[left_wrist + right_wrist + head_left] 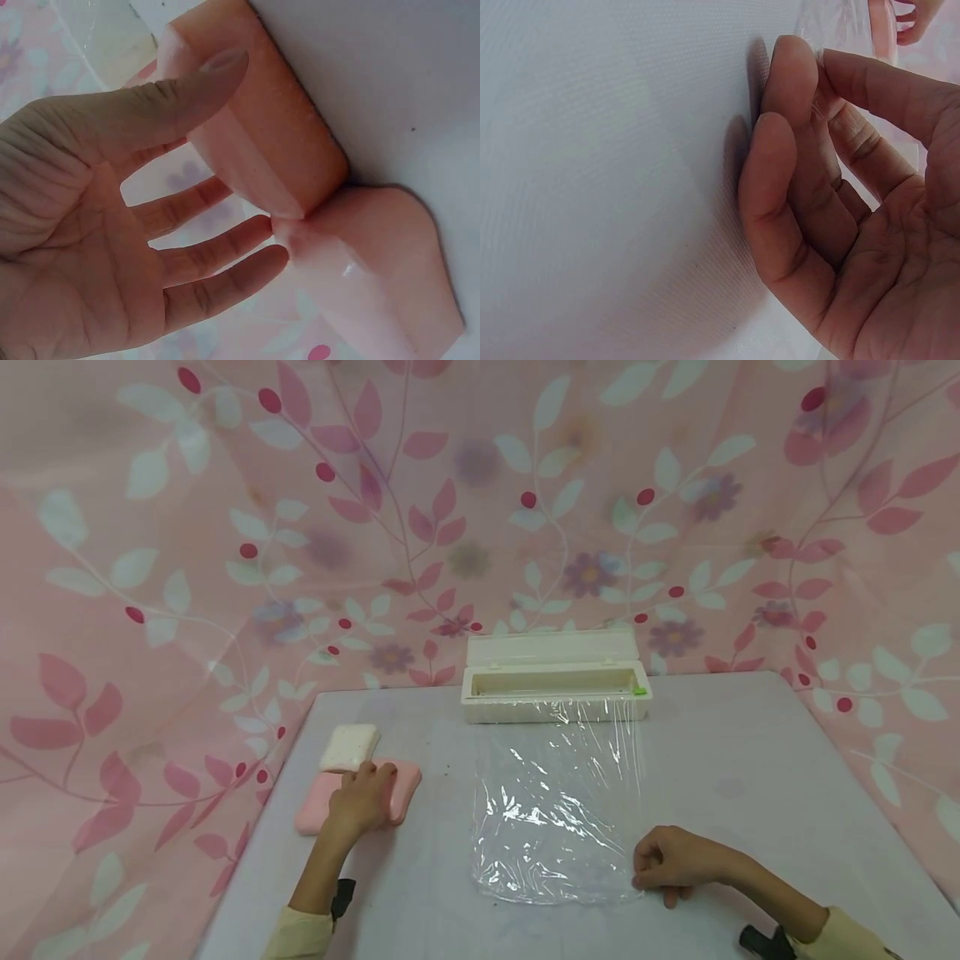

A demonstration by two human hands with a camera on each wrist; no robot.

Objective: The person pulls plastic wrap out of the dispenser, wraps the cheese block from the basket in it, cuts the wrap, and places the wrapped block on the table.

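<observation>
A clear sheet of plastic wrap point(540, 827) stretches from a white wrap dispenser point(555, 708) down over the table. My right hand point(671, 864) pinches the sheet's near right corner between thumb and index finger, the other fingers close to the table. At left lie two pink soap-like bars, side by side, with a white bar point(349, 747) behind them. My left hand point(362, 800) is over the right pink bar point(405, 789) and grips it, the thumb point(217, 82) along its side in the left wrist view. The left pink bar point(375, 262) touches that one.
The dispenser's lid point(551, 649) stands raised at the table's back edge, and a green piece point(639, 691) sits at its right end. A pink floral curtain point(480, 527) hangs behind the white-covered table point(720, 760).
</observation>
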